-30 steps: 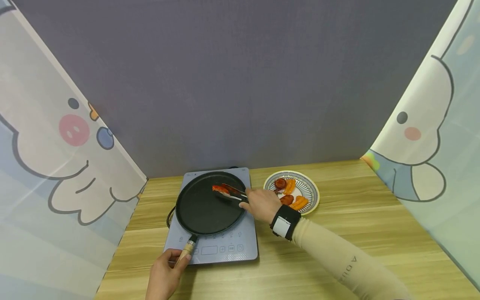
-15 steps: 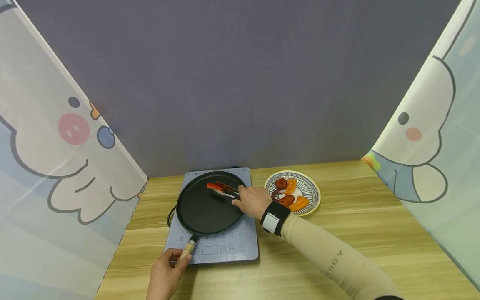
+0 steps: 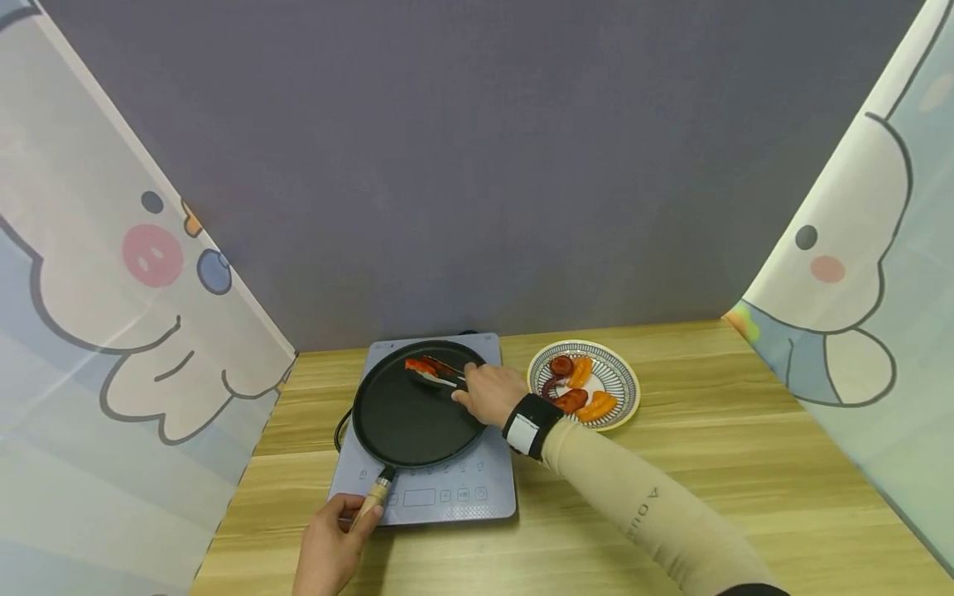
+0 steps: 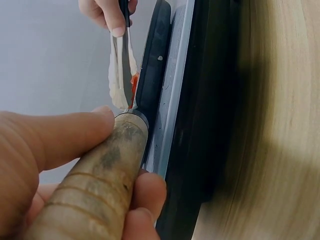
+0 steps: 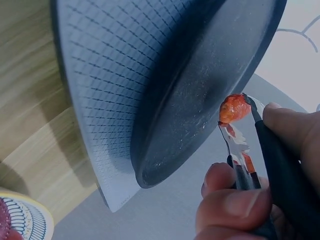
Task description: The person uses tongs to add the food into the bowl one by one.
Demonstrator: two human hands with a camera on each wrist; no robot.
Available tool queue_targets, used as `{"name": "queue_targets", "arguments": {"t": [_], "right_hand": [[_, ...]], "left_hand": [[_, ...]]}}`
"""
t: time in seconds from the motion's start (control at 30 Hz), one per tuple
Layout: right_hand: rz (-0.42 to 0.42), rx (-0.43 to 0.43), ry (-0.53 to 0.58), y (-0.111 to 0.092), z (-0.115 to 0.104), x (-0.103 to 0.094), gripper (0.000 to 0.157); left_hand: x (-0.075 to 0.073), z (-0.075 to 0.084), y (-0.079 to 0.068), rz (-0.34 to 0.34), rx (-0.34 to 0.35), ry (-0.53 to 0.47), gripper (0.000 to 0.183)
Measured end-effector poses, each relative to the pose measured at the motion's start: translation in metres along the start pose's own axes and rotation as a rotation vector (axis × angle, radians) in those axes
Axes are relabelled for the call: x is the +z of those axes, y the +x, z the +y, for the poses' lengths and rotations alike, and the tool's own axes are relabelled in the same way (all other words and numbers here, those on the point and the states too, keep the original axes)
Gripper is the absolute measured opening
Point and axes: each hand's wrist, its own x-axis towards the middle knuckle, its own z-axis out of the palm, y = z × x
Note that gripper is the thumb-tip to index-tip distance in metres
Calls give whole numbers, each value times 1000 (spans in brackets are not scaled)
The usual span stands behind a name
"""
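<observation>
- Head: centre, the right hand, back up, grips tongs holding a red piece over the pan; likely placing, calling for lowering, then loosening. The left hand, bottom edge, grips the handle.
- Left wrist: thumb atop the handle.
- Right wrist: red piece right of centre; pan contact unclear.

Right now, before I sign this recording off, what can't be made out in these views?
- Head: the rear of the tongs, hidden by the right hand.
- Head: most button labels on the cooktop, too small to read.
- Left wrist: the pan handle's near end, cut off by the bottom edge.
- Right wrist: most of the plate, cut off by the left and bottom edges.
</observation>
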Motion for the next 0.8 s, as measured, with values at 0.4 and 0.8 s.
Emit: {"name": "queue_targets", "arguments": {"t": [0.4,0.8], "right_hand": [[1,26,21,13,-9,6,44],[-14,41,-7,19,-16,15,43]], "left_hand": [[1,-1,0,7,5,-14,32],[2,-2,-1,26,29,-20,30]]}}
